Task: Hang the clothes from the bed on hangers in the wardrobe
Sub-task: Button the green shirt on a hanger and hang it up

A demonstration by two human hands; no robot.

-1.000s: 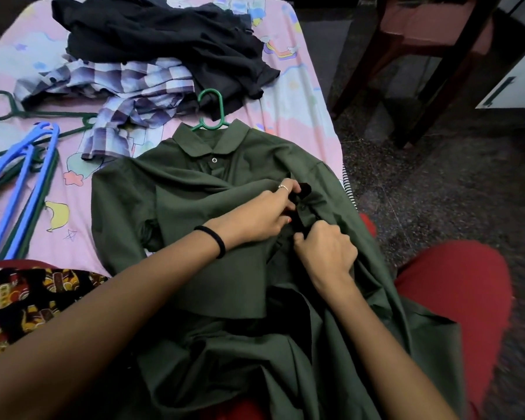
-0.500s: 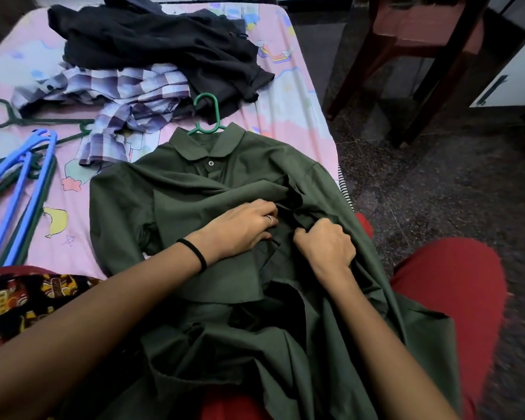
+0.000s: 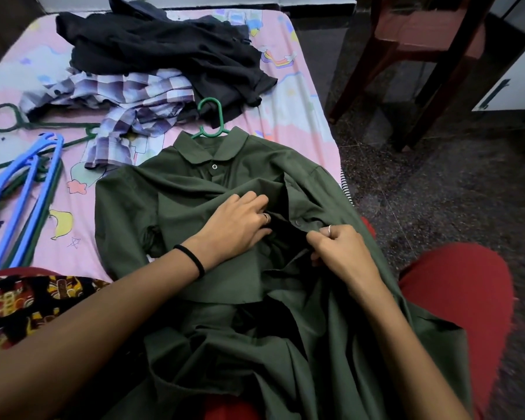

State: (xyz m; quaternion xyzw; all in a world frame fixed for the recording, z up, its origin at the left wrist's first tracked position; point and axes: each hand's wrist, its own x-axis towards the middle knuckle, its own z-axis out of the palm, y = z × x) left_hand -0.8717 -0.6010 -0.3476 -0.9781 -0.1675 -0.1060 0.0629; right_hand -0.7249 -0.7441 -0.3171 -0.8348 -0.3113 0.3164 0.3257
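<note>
- Against the frame half a second back, we see our right hand (image 3: 341, 253) has drawn away toward 4 o'clock, opening a dark gap in the placket of the dark green collared cotton shirt (image 3: 194, 213); a second button now shows beside it.
- Our left hand (image 3: 237, 225), fingers curled, pinches the left placket edge; our right hand pinches the opposite edge.
- The shirt lies at the near end of the pink cartoon-print bed sheet (image 3: 288, 116) and trails over our lap, one green plastic hanger hook (image 3: 214, 121) sticking out at its collar, 12 o'clock.
- We count two more garments toward 11 o'clock: one black garment (image 3: 164, 47) overlapping one purple-and-white checked shirt (image 3: 128, 98).
- At 9 o'clock lie loose blue plastic hangers (image 3: 22, 177) and dark green hangers (image 3: 9, 125); their number we cannot tell.
</note>
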